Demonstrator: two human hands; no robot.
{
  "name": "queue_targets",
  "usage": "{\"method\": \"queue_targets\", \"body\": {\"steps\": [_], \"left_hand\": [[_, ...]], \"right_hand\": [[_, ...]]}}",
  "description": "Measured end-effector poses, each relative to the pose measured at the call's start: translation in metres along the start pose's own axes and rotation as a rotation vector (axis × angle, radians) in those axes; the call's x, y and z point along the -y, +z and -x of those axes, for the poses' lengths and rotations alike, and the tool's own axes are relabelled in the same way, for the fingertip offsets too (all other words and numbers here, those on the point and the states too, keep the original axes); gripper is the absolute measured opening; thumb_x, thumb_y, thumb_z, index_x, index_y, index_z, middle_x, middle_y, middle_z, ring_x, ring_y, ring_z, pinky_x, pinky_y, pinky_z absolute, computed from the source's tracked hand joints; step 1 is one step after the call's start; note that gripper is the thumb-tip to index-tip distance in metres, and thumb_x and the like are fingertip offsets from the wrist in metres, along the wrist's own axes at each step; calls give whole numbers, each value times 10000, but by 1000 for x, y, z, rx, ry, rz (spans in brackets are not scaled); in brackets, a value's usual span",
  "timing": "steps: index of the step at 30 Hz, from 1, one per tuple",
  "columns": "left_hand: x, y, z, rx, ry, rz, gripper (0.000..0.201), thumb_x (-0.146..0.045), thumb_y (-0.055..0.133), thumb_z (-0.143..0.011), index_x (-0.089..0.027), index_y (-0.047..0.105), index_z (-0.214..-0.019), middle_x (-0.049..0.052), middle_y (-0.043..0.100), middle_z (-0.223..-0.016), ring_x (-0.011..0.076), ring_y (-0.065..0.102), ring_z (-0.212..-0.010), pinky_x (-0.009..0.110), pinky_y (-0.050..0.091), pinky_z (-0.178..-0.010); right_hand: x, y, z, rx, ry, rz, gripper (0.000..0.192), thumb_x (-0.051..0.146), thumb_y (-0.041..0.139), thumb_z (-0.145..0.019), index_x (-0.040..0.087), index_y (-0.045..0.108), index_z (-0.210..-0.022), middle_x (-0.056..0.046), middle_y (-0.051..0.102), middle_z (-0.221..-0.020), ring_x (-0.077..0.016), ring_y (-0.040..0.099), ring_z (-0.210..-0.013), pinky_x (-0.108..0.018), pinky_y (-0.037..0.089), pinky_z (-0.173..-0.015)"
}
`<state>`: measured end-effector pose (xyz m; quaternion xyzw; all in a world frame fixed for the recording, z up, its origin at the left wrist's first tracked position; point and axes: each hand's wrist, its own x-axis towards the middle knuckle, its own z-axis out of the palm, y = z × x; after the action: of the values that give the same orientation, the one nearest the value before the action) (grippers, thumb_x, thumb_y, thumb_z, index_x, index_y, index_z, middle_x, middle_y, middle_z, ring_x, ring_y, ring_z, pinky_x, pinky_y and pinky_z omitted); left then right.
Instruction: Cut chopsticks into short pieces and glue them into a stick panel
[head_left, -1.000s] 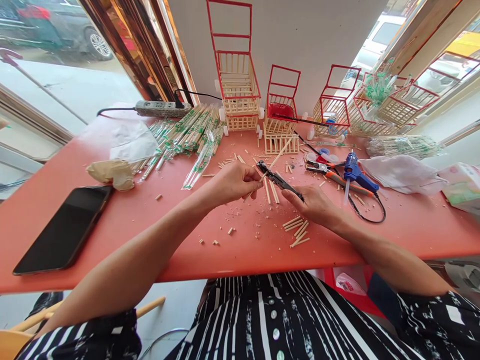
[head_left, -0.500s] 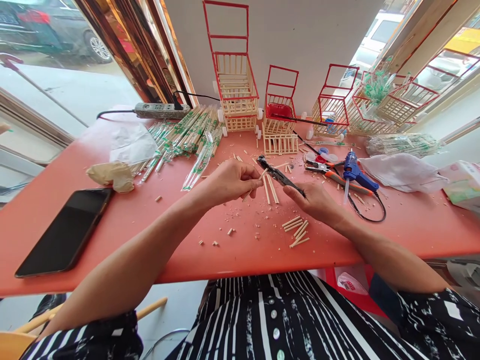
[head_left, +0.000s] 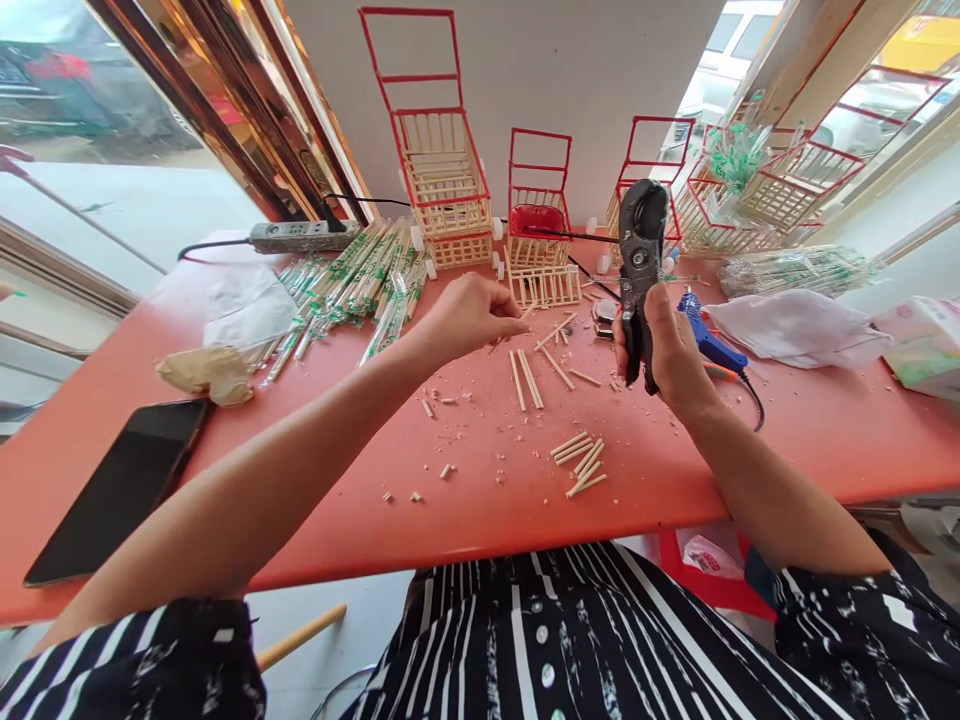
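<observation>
My left hand (head_left: 480,315) is closed in a pinch just above the table, and short ends of a thin wooden stick (head_left: 496,346) seem to show at its fingertips. Raised to the right, my right hand (head_left: 667,350) grips a black plier-like hand cutter (head_left: 642,255) by its handles, jaws pointing up. Between the hands, several cut wooden sticks (head_left: 529,380) lie on the red table (head_left: 360,440). Closer to me is a small pile of short sticks (head_left: 581,455). Small offcuts (head_left: 445,471) and crumbs are scattered around.
Small stick-built carts (head_left: 442,190) with red handles stand along the wall. Wrapped chopsticks (head_left: 352,280) and a power strip (head_left: 304,236) lie back left, a phone (head_left: 120,490) at left. A blue glue gun (head_left: 709,340) and white cloth (head_left: 799,330) are at right.
My right hand has lifted the cutter up and right, away from the stick and my left hand. My left hand has moved slightly away from me. More loose sticks show on the table between them.
</observation>
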<state>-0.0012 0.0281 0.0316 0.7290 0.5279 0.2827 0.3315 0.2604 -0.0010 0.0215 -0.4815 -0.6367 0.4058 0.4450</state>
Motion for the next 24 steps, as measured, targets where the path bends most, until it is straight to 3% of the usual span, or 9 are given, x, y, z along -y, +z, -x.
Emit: {"method": "queue_targets", "body": {"steps": [6,12,19,24], "left_hand": [[-4,44,-57,65,13,-217,289,-203,808,-702,-179,609,-495,-35,520,-452,141,535,-560,294,390,-656],[7,60,-69,99,4,-320,299,-157,797,-630,-192,548,-468,-40,486,-481,158,525,-605,301,357,-642],[2,54,-66,134,23,-277,303,-91,742,-637,-193,517,-461,-38,470,-455,147,506,-561,296,348,-621],[10,23,-40,45,35,115,164,-91,696,-712,-185,584,-637,-27,621,-535,135,579,-507,254,419,-558]], "right_hand": [[-4,0,2,45,8,-11,748,893,419,-932,220,588,-651,-19,586,-500,-130,552,-396,-262,437,-383],[-7,2,2,34,-21,57,820,967,393,-866,207,586,-626,-26,588,-498,-120,554,-391,-252,421,-376],[-9,5,1,63,-15,71,827,990,391,-839,214,558,-609,-19,574,-485,-116,533,-369,-255,408,-354],[-12,4,-1,89,-14,116,827,978,375,-859,212,579,-623,-25,589,-492,-119,536,-371,-260,406,-357]]}}
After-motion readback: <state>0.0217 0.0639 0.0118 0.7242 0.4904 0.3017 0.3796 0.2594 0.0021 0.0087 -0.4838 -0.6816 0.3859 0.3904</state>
